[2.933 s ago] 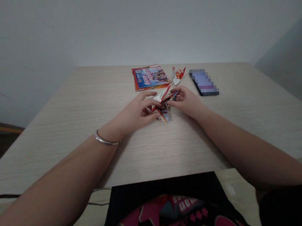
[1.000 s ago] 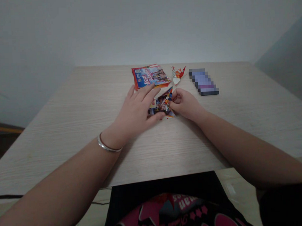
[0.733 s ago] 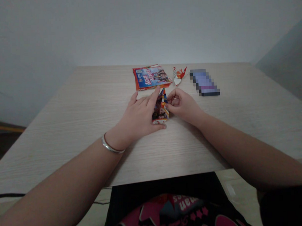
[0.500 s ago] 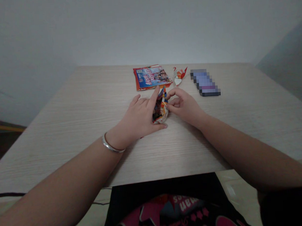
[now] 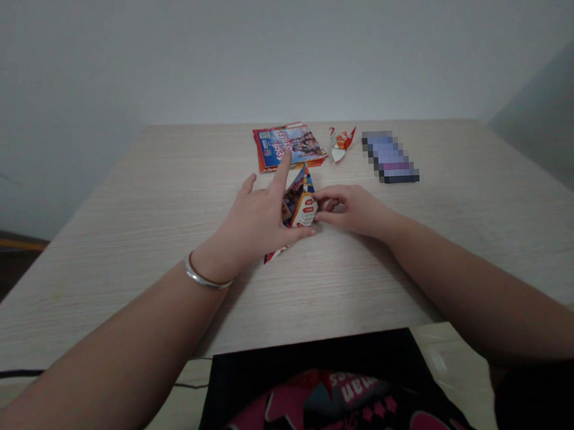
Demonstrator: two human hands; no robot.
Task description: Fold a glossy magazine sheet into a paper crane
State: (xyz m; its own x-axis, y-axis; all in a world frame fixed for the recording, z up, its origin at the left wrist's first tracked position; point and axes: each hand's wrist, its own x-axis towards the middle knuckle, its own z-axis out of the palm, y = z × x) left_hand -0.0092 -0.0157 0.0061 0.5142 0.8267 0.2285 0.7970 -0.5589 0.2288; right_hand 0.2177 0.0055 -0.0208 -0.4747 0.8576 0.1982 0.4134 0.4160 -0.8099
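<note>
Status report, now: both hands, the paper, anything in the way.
Left hand spread over paper. Right hand fingertips at its right edge. Paper part-folded on table. Stack close behind, phone farther right.

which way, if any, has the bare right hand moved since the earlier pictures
Yes: the right hand moved slightly lower in view, away from the dark rectangular phone.

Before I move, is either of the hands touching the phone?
No, the left hand and right hand are at the folded paper, while the phone lies apart, farther back.
</note>
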